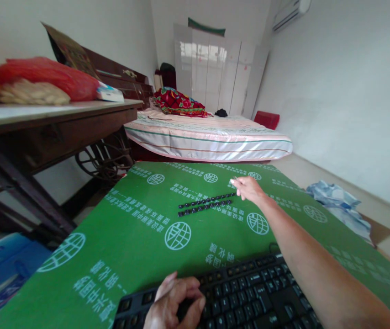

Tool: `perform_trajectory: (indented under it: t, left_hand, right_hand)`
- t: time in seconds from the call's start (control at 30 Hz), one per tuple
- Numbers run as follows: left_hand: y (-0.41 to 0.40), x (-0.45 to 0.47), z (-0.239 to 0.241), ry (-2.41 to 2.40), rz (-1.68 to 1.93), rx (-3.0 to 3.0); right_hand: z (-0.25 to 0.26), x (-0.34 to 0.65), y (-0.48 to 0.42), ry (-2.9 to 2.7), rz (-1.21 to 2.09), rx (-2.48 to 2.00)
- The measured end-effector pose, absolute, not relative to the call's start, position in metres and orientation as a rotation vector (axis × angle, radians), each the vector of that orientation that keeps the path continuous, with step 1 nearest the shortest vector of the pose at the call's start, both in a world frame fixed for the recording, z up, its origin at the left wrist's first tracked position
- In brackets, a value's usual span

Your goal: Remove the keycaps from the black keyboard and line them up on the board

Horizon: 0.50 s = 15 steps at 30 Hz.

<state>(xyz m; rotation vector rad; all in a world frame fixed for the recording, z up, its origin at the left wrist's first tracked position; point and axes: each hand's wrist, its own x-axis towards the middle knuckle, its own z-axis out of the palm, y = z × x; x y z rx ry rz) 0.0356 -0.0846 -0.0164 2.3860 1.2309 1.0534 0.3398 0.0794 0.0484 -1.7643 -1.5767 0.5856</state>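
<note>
A black keyboard [250, 297] lies at the near edge of a green printed board [129, 242]; bare sockets show along its far row and left end, where keycaps are off. My left hand [177, 301] is on its left part, fingers curled over it. My right hand [248, 188] is stretched forward over the board, thumb and finger pinched on a small shiny wire-like tool [232, 181], whose exact kind is unclear. Just left of this hand, loose black keycaps [203, 208] are lined up in two slanting rows.
To the left stands a sewing-machine table [61, 121] bearing a red bag [47, 75]. A blue box [6, 274] sits low at left. Beyond the board is a bed [212, 137]. Crumpled blue-white cloth [339, 205] lies right of the board.
</note>
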Motion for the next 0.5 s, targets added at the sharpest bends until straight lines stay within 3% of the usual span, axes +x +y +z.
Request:
perform_trajectory:
  t: [0.13, 0.27, 0.5]
  left_hand:
    - [-0.087, 0.039, -0.014, 1.271, 1.019, 2.343]
    - [-0.089, 0.041, -0.004, 1.353, 0.984, 2.203]
    - [-0.099, 0.044, 0.015, 1.248, 0.955, 2.122]
  right_hand:
    - [0.087, 0.312, 0.050, -1.428, 0.457, -1.507]
    - [0.091, 0.265, -0.012, -1.405, 0.352, -1.373]
    - [0.054, 0.201, -0.102, -1.288, 0.807, -1.262]
